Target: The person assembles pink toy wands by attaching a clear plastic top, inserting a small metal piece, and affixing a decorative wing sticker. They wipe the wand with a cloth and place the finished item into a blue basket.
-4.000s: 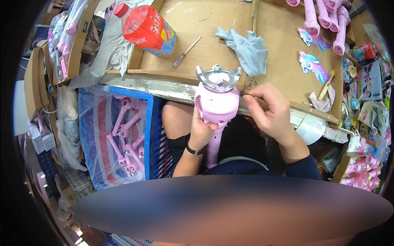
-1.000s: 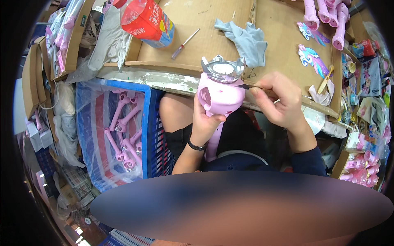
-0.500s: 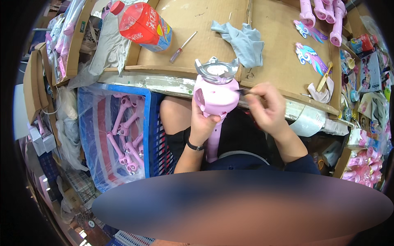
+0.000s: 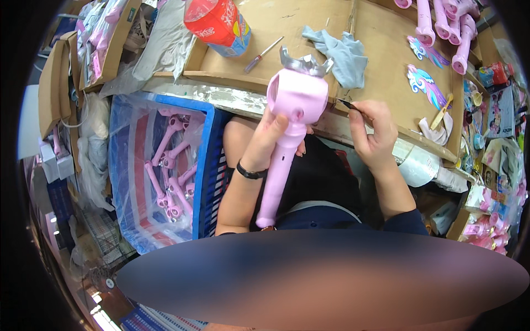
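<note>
1. Tilted since half a second ago, the pink plastic wand (image 4: 292,133) now shows the full length of its handle, and its silver, pointed crown (image 4: 306,67) is seen more from the side.
2. Just to the wand's right, the thin, dark, pointed tool (image 4: 345,103) now stands clear of the pink head.
3. Curled fingers of the left hand (image 4: 262,144) grip the wand by its neck, thumb in front; it is held up over the person's lap.
4. Right-hand (image 4: 376,132) thumb and index finger are pinched together on the dark tool.
5. Beyond the wand, on the cardboard-lined surface (image 4: 381,71), lie a crumpled grey-blue cloth (image 4: 345,58) and, farther left, a slim screwdriver (image 4: 260,58) beside a red-and-blue bottle (image 4: 218,25).
6. Left of the wand, a blue plastic basket (image 4: 203,165) holds more pink pieces (image 4: 165,142).
</note>
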A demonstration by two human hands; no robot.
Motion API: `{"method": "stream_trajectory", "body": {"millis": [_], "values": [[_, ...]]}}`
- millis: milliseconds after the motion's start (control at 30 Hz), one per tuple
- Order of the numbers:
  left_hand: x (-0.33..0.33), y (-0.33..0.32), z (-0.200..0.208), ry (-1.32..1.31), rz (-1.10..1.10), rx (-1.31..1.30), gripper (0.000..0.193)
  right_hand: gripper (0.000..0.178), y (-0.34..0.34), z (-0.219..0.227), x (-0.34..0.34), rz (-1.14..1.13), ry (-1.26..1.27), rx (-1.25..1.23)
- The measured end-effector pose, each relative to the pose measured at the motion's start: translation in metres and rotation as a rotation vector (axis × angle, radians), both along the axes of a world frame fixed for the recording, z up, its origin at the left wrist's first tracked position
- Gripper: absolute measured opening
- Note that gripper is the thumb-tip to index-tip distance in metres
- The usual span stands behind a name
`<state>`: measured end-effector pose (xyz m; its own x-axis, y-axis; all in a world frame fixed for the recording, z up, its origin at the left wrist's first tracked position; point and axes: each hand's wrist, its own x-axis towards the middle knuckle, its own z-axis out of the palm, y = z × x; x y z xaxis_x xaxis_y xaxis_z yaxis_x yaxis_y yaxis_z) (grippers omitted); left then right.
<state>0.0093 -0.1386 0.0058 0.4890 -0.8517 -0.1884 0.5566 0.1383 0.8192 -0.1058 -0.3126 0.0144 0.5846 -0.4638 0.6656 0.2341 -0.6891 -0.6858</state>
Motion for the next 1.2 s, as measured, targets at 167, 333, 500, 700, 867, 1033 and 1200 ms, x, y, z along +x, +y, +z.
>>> {"method": "stream_trajectory", "body": {"millis": [167,333,500,700,867,1033,1200], "values": [[0.009,-0.002,0.019,0.171,-0.044,0.041,0.059,0.021,-0.001,0.008,0.012,0.010,-0.074,-0.059],[0.007,-0.004,0.022,0.242,-0.068,0.031,0.061,0.024,-0.001,0.017,0.020,0.008,-0.102,-0.163],[0.005,-0.005,0.024,0.237,-0.046,0.035,0.060,0.023,0.004,0.022,0.025,0.100,-0.123,-0.309],[0.002,-0.005,0.023,0.175,-0.027,0.059,0.060,0.021,0.003,0.029,0.032,0.059,-0.085,-0.280],[0.002,-0.006,0.021,0.200,-0.035,0.049,0.058,0.020,-0.003,0.030,0.037,-0.037,-0.050,-0.177],[0.001,-0.006,0.021,0.202,-0.035,0.037,0.055,0.019,-0.003,0.027,0.034,0.029,-0.140,-0.253],[0.001,-0.007,0.020,0.184,-0.054,0.035,0.053,0.017,-0.004,0.025,0.033,0.034,-0.141,-0.237]]}}
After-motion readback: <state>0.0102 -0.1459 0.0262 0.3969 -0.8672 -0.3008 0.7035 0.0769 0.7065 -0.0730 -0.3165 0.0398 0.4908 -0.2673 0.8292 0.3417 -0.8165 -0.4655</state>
